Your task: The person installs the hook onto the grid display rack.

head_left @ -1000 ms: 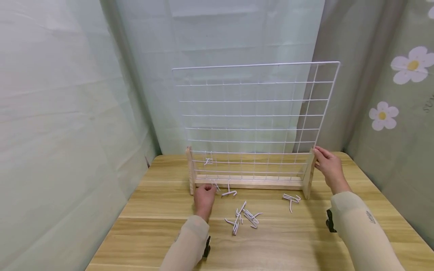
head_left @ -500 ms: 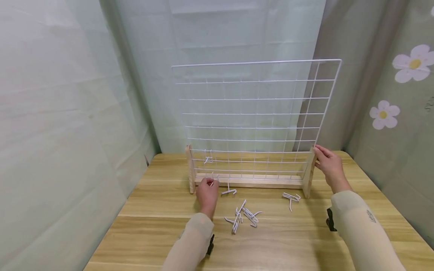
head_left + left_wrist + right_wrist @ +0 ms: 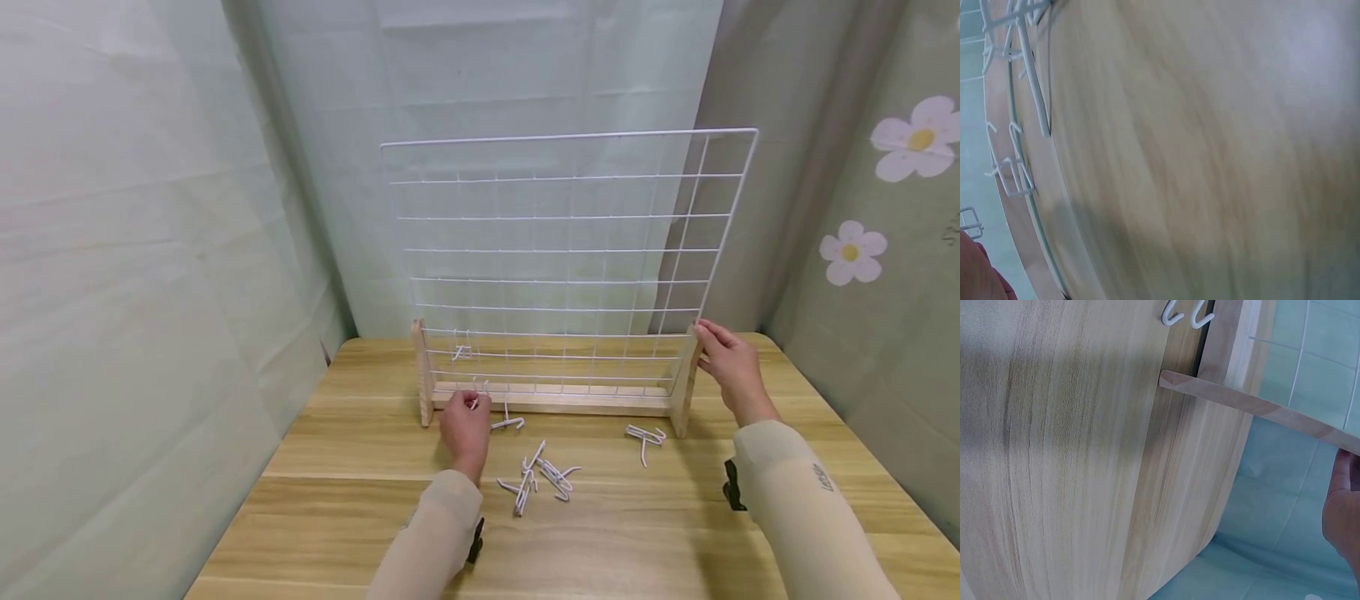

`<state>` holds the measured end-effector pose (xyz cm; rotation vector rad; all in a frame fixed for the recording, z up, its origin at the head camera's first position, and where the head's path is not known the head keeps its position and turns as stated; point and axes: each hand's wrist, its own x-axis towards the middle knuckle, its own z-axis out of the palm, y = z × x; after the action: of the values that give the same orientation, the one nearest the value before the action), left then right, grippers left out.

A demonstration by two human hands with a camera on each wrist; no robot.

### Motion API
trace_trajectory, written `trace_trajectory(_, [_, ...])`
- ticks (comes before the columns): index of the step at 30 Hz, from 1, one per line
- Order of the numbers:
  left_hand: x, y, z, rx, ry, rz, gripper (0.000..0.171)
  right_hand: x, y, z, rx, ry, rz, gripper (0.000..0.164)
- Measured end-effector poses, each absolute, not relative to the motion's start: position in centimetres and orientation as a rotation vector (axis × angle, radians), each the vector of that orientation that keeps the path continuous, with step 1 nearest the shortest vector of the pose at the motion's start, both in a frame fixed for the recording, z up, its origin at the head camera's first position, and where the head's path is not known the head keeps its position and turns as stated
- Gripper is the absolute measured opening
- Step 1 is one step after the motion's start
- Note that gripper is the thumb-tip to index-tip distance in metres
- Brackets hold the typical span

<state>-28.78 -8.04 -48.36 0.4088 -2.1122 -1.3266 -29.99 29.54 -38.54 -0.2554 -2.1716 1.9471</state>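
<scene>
My left hand (image 3: 467, 427) pinches a white wire hook (image 3: 475, 403) between thumb and fingertips, low at the left of a white wire grid (image 3: 566, 250). The hook's two bent ends point up in front of the lowest wires. Above it, another white hook (image 3: 462, 353) hangs on the grid. At the grid's right side, my right hand (image 3: 731, 372) grips the top of the wooden upright (image 3: 682, 387). In the left wrist view only part of the left hand (image 3: 982, 275) shows, at the lower left corner; the right wrist view catches the right hand (image 3: 1342, 512) at its edge.
One loose hook (image 3: 508, 423) lies just right of the left hand. Several more hooks (image 3: 527, 483) lie in a cluster on the wood-grain table (image 3: 337, 500), and another hook (image 3: 645, 437) lies near the right upright. Pale curtains (image 3: 187, 250) enclose the table.
My left hand has moved up and slightly right with the hook, from near the table toward the grid's lower wires. The right hand keeps its hold on the upright.
</scene>
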Motion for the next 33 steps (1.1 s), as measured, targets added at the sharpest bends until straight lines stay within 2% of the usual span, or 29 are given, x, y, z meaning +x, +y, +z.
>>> trace_trajectory(33, [-29.5, -5.1, -45.3, 0.409, -2.029, -1.244, 0.006, -29.7, 29.4, -38.4, -0.255, -2.172, 1.973, 0.067])
